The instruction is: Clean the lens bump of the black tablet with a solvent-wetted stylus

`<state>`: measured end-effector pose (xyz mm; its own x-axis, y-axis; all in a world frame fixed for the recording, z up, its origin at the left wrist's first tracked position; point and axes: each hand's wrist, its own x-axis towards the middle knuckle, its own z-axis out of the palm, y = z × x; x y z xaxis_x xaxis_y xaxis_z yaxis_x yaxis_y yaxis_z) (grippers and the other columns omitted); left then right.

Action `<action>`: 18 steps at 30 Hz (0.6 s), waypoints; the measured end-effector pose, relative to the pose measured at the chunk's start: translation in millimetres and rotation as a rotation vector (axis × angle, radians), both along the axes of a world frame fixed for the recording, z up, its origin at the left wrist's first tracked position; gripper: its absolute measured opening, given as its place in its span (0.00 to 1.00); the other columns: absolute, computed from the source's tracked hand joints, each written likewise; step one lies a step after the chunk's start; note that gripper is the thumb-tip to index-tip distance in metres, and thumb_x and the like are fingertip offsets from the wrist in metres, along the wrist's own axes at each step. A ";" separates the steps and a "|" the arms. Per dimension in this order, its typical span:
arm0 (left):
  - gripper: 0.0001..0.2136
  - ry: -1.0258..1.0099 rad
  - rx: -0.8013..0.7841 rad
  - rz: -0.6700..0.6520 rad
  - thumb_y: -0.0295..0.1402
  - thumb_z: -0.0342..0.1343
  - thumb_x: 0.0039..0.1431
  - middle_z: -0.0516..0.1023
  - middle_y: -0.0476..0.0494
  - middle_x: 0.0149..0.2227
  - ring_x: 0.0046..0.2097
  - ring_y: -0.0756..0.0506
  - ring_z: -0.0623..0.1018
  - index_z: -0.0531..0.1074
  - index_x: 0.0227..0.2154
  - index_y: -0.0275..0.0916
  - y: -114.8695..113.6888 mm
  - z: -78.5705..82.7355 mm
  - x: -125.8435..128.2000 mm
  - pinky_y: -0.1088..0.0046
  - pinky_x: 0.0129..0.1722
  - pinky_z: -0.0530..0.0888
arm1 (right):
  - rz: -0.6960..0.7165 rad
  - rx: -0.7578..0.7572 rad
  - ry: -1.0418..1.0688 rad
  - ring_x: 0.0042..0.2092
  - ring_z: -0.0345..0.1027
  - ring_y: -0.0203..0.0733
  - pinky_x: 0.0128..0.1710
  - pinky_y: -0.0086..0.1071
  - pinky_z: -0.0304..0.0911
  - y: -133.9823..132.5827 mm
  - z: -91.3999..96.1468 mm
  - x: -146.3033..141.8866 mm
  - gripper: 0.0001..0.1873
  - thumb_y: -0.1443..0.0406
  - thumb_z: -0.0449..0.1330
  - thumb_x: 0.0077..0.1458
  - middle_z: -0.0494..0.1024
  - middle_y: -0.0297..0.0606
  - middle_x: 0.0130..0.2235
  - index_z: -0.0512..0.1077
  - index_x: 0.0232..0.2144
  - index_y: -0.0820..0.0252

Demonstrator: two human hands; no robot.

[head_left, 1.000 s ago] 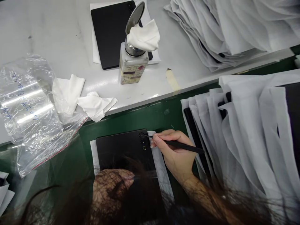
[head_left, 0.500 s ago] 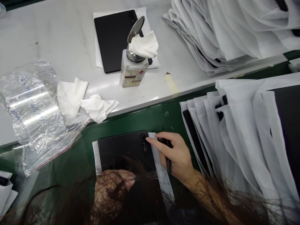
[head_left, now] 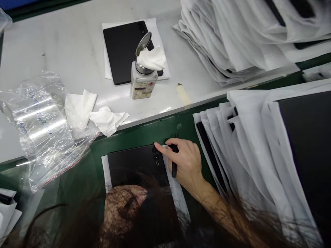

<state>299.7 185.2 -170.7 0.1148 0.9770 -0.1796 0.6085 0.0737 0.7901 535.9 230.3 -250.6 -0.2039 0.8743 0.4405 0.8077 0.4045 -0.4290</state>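
A black tablet (head_left: 131, 162) lies back side up on a white sleeve (head_left: 178, 196) on the green mat. My right hand (head_left: 187, 158) is closed around black tweezers (head_left: 174, 167), their tips pointing away from me. Its thumb touches the tablet's upper right corner, beside the camera lenses. Over the tablet's left part rests my left hand (head_left: 124, 203), fingers drawn together. Dark hair hides much of that hand and the tablet's near end, so what its fingers pinch cannot be made out.
A dispenser bottle (head_left: 143, 84) with raised lid and white wipe stands before another tablet (head_left: 119, 51) on the pale shelf. Crumpled wipes (head_left: 108, 120) and a clear zip bag (head_left: 43, 120) lie left. Sleeved tablets stand in a row (head_left: 258, 137) right, with a stack (head_left: 214, 44) behind.
My right hand has shifted slightly left and up, its thumb moving from beside the lenses to the tablet's corner. The tweezers show more clearly. My left hand has barely moved. The camera view shifted slightly.
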 end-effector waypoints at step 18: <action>0.05 -0.066 0.116 -0.190 0.38 0.60 0.46 0.76 0.48 0.40 0.44 0.42 0.75 0.75 0.21 0.45 81.5 45.2 -11.0 0.65 0.45 0.70 | 0.026 -0.253 0.733 0.38 0.85 0.57 0.37 0.47 0.81 8.1 24.5 -20.4 0.14 0.50 0.68 0.81 0.89 0.36 0.37 0.80 0.38 0.42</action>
<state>288.6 266.7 -125.5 0.3068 0.9503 -0.0530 0.5491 -0.1312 0.8254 515.6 238.4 -226.1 0.0408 0.9653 0.2579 0.2734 0.2375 -0.9321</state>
